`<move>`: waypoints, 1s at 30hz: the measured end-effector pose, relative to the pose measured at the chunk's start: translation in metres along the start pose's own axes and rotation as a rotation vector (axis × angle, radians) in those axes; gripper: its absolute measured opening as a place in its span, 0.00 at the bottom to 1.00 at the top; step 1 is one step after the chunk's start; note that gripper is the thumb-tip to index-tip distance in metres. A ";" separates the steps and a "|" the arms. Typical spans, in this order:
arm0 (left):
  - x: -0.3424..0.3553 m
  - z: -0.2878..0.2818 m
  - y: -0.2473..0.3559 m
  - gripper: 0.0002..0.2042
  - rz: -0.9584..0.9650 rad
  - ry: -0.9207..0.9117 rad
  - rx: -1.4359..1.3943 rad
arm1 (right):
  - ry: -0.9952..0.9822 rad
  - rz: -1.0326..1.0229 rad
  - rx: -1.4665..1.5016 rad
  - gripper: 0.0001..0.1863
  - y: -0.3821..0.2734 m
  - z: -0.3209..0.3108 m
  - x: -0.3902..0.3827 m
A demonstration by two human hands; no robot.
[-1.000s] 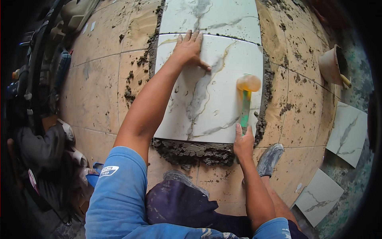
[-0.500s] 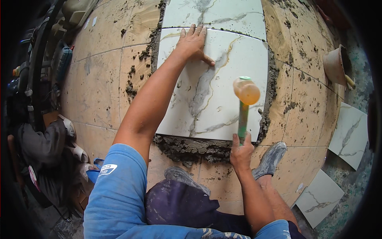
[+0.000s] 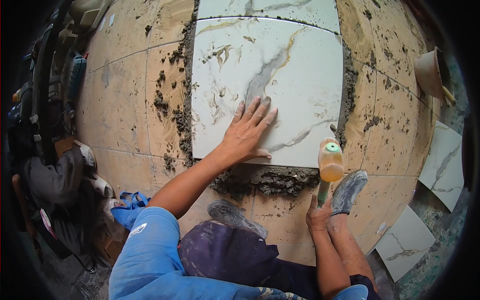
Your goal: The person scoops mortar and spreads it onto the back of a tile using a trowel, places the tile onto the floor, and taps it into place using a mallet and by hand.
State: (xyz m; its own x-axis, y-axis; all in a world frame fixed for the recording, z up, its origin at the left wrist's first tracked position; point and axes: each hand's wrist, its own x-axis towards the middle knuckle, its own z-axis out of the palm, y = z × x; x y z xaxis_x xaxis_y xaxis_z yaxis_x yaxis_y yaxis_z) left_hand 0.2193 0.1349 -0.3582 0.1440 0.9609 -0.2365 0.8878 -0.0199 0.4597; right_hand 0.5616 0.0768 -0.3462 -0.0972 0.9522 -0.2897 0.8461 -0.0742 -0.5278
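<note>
A white marble-patterned tile (image 3: 300,75), streaked grey and gold and smudged with mortar, lies on a bed of wet grey mortar (image 3: 270,181). My left hand (image 3: 248,129) rests flat on its near part, fingers stretched and thumb close to the front edge. With my right hand (image 3: 319,214) I grip the green handle of a mallet (image 3: 331,160) that has an amber head. The mallet is raised near the tile's front right corner. Beyond a narrow joint lies a second marble-patterned tile (image 3: 285,7).
Mortar crumbs dot the tan floor tiles (image 3: 120,107). Two loose marble-patterned tiles (image 3: 442,165) lie at the right, below a mortar-stained bucket (image 3: 429,75). Shoes (image 3: 85,154), a blue bag (image 3: 131,207) and dark cloth (image 3: 52,180) crowd the left side. My shoe (image 3: 349,192) stands near the front right corner.
My left hand has slid from the tile's far edge toward its near edge. The mallet in my right hand has moved right and nearer to me.
</note>
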 end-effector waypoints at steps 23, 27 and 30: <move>-0.032 0.027 0.010 0.51 0.005 0.078 -0.102 | -0.072 -0.053 0.086 0.28 -0.028 -0.007 0.000; -0.029 0.023 0.013 0.53 -0.038 0.035 -0.117 | -0.096 -0.048 -0.075 0.24 -0.052 0.005 0.018; -0.027 0.016 0.018 0.53 -0.020 0.025 -0.073 | -0.178 0.082 -0.028 0.24 -0.072 0.003 0.034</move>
State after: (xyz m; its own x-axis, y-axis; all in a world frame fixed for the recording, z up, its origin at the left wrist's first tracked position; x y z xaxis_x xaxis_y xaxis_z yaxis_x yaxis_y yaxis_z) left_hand 0.2387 0.1045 -0.3573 0.1146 0.9675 -0.2254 0.8563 0.0188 0.5161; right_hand 0.4953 0.1135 -0.3205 -0.1159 0.8757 -0.4687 0.8691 -0.1390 -0.4746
